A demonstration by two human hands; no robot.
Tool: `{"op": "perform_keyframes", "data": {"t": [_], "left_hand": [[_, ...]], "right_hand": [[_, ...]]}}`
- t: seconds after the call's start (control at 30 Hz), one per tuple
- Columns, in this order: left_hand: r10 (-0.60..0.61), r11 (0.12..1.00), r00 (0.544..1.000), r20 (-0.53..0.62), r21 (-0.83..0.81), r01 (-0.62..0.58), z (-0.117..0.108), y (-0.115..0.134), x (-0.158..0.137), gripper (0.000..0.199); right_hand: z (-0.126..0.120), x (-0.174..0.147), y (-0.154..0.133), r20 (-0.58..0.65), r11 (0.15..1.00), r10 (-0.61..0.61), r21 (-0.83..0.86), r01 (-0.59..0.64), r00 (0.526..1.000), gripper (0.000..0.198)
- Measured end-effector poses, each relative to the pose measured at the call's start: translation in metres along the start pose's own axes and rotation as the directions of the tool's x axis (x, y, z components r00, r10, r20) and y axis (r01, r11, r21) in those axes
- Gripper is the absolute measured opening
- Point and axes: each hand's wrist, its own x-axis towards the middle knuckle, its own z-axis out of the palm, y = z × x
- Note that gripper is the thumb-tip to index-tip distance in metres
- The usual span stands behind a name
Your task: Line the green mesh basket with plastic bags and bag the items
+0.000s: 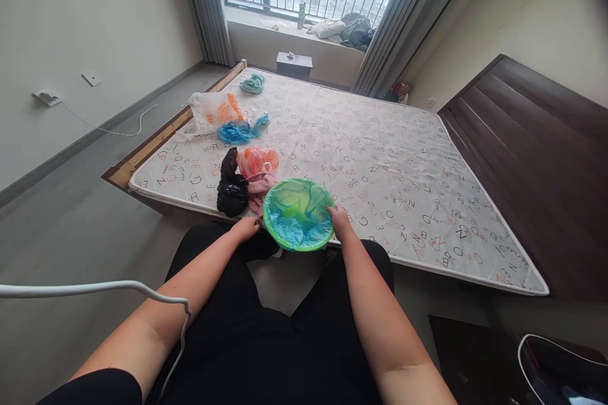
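A green trash can (327,197) lined with a thin blue plastic bag (298,231) is at the near edge of the mattress, its open top facing me. My right hand (339,221) grips its right rim, thumb over the edge. On the left side, my left hand (247,228) is closed beside the can, just below a pink cloth (259,188); whatever lies in its fingers is hidden. A black plastic bag (232,190) lies crumpled left of the cloth. Behind them sits a red-and-white plastic bag (258,159).
The bare mattress (380,171) carries a blue plastic bag (240,131), a white-and-orange bag (216,111) and a teal cloth bundle (253,83). The headboard (532,152) rises at right. A white cable (109,290) crosses my left forearm.
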Motion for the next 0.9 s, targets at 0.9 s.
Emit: {"op": "perform_keyframes", "data": {"t": [0.9], "left_hand": [[0.055,0.71,0.852,-0.521,-0.58,-0.401,0.033,0.072,-0.037,0.061]], "right_hand": [[0.121,-0.062,-0.01,0.542,0.486,-0.16,-0.684,0.544,0.825,0.024]]}}
